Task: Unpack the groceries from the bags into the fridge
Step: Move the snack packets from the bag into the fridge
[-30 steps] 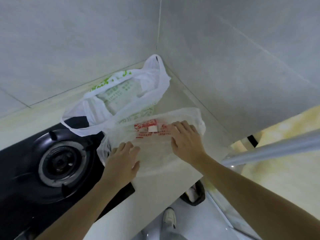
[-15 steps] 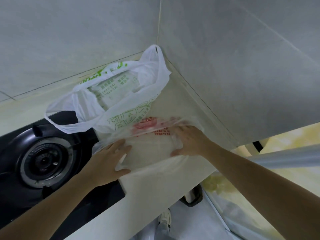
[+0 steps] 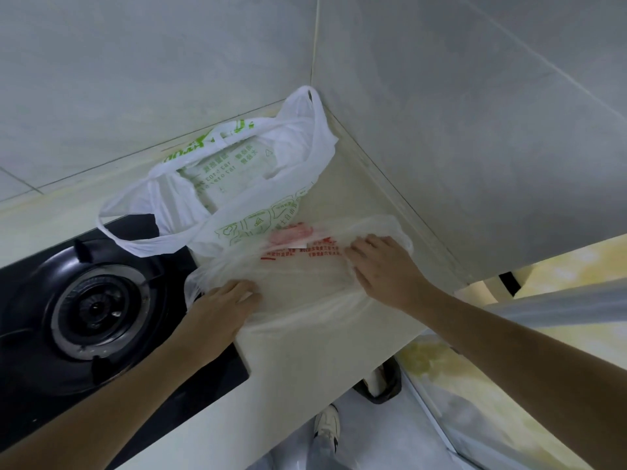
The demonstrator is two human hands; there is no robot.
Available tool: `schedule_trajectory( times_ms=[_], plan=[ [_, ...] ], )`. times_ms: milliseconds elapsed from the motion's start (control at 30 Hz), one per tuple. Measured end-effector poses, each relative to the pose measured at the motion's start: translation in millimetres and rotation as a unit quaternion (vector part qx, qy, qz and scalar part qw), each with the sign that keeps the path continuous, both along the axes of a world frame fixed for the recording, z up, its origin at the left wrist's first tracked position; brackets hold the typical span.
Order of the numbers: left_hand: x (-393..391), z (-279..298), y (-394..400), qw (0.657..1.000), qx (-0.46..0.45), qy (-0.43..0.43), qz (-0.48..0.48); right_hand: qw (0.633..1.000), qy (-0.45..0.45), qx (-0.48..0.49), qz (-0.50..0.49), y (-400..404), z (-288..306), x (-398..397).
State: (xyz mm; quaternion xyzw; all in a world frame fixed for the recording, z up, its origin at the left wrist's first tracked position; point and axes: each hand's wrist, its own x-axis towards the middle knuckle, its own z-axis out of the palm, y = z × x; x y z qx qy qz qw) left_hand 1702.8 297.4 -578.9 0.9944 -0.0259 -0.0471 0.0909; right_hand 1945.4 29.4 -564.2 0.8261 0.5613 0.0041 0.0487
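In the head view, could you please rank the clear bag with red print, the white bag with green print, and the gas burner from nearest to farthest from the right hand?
From the right hand:
1. Clear bag with red print, under its fingers.
2. White bag with green print, behind, in the corner.
3. Gas burner, far left on the stove.

The white plastic carrier bag with green print (image 3: 237,184) stands by the wall corner. It carries green Chinese characters and some digits, seen mirrored through the plastic, and I cannot read them surely. Lower on its side are small green outlined icons in boxes. The thin clear plastic bag with red print (image 3: 305,276) lies under my hands. It shows two short lines of red Chinese characters and a red blurred logo, too small for me to read.
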Motion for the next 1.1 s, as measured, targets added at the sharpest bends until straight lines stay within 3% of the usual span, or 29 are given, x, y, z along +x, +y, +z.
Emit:
schedule_trajectory(
  times_ms=[100, 300, 700, 900, 1100],
  plan=[
    [4, -2, -2, 0.999, 0.022, 0.020, 0.030, 0.996, 0.000, -0.055, -0.066, 2, 7, 0],
    [17, 3, -9, 0.994, 0.075, 0.073, 0.042, 0.991, 0.017, -0.102, -0.083, 6, 2, -2],
    [14, 0, 3, 0.995, -0.012, 0.090, 0.042, 0.994, 0.027, -0.016, -0.108, 5, -3, 9],
    [19, 3, -2, 0.993, 0.033, 0.101, 0.046, 0.981, 0.099, -0.045, -0.161, 15, 6, 6],
    [34, 17, -11, 0.996, 0.005, 0.066, 0.067, 0.988, 0.053, -0.077, -0.125, 18, 12, 5]
  ],
)
